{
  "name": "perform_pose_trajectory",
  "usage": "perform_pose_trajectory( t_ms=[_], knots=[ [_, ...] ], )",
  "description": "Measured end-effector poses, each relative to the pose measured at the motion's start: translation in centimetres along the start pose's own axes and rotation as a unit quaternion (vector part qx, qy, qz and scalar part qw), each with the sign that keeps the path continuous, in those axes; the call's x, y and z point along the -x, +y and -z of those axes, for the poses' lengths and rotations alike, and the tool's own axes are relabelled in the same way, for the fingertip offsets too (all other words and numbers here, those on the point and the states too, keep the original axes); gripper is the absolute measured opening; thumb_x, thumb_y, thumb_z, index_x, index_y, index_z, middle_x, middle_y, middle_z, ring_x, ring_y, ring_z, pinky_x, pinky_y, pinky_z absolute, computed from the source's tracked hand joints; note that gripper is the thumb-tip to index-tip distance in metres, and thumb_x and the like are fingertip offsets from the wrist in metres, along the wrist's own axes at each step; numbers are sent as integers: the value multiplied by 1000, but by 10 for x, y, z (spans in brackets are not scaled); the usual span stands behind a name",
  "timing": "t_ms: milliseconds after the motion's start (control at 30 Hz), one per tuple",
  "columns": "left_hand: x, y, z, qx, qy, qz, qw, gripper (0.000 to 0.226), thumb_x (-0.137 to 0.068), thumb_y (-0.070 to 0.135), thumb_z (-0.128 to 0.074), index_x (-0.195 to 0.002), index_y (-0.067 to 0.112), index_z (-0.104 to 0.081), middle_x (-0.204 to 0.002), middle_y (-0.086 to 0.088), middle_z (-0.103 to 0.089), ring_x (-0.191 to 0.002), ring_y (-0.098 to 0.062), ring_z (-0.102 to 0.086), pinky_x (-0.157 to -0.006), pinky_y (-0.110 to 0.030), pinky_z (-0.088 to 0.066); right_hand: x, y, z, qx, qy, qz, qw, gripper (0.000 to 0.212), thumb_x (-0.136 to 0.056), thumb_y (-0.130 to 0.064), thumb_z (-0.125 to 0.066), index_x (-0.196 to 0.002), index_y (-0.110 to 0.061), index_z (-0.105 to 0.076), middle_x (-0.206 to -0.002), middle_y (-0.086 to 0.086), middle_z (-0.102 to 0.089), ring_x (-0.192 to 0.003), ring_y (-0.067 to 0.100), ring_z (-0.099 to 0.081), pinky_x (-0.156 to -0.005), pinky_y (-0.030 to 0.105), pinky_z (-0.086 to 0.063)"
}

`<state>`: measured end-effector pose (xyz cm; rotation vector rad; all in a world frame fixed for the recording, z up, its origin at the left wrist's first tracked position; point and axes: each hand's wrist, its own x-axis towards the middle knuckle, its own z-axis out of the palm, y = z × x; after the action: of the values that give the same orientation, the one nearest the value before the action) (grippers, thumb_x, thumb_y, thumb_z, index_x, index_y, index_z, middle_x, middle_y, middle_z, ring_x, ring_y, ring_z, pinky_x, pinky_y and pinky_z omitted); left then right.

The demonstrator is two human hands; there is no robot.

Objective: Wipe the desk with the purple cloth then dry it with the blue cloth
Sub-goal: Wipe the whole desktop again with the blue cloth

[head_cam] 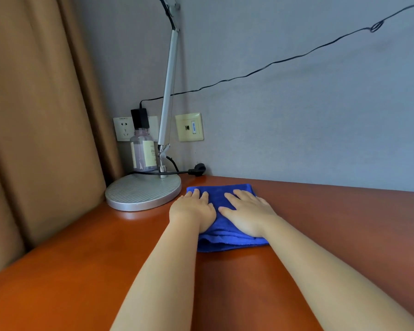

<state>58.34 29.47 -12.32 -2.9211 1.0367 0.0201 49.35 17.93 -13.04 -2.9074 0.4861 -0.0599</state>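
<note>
now the blue cloth (221, 231) lies folded on the brown desk (81, 271), near the wall. the left hand (193, 210) and right hand (247, 212) press flat on it, side by side, fingers straight. just beside sits a silver lamp base (141, 192), a clear bottle (142, 151) behind it.

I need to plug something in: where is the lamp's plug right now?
In the head view, the black plug lies unplugged at the desk's far edge against the wall, just right of the lamp base, behind the blue cloth.
</note>
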Motion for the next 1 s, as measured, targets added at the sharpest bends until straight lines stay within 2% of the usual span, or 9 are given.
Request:
perform_pose_trajectory(
  t_ms=[167,267,333,567,700,833,1000],
  knots=[
    [-48,-7,-1,-9,11,7,1000,54,-103,29,-13,-152,8,-10,-160,-14,-7,-146,-30,-11,-118,-42,-15,-51,11,3,12,-1,7,1000,63,-99,-56,-20,-155,-28,-7,-162,-4,-1,-148,13,1,-119,37,-3],
    [-76,-11,-1,-11,18,15,1000,51,-102,27,-17,-147,4,-25,-157,-16,-16,-142,-34,-19,-115,-46,-23,-77,15,6,4,0,9,1000,63,-100,-55,-21,-155,-28,-8,-162,-3,-2,-148,13,0,-118,37,-4],
    [-87,-12,-2,1,37,33,999,48,-102,28,-22,-144,7,-32,-153,-12,-26,-139,-32,-27,-112,-45,-28,-90,17,7,1,0,11,1000,63,-100,-55,-21,-155,-28,-9,-162,-3,-3,-148,14,0,-118,37,-5],
    [-81,-8,2,1,51,54,997,47,-102,31,-26,-144,10,-34,-149,-11,-32,-136,-29,-32,-109,-42,-32,-92,17,8,4,-2,10,1000,63,-100,-56,-20,-155,-28,-9,-162,-3,-3,-148,14,-1,-118,37,-4],
    [-54,-7,2,9,24,34,999,50,-103,27,-15,-145,4,-28,-155,-17,-19,-141,-34,-21,-112,-46,-26,-63,9,5,10,-8,4,1000,64,-99,-57,-18,-155,-28,-7,-162,-3,-1,-148,14,1,-119,37,-3],
    [-4,-4,6,19,3,32,999,54,-104,32,-12,-153,11,-7,-160,-11,-2,-147,-27,-7,-117,-41,-16,-18,-5,3,6,-10,-1,1000,63,-100,-56,-18,-155,-27,-6,-162,-3,1,-148,14,4,-119,37,-1],
    [59,-1,3,11,-5,31,999,54,-104,34,-13,-153,13,-4,-161,-9,1,-148,-23,-1,-118,-38,-11,42,-23,-1,2,-15,4,1000,63,-100,-56,-17,-155,-28,-4,-162,-5,3,-148,12,6,-120,35,1]
  ],
)
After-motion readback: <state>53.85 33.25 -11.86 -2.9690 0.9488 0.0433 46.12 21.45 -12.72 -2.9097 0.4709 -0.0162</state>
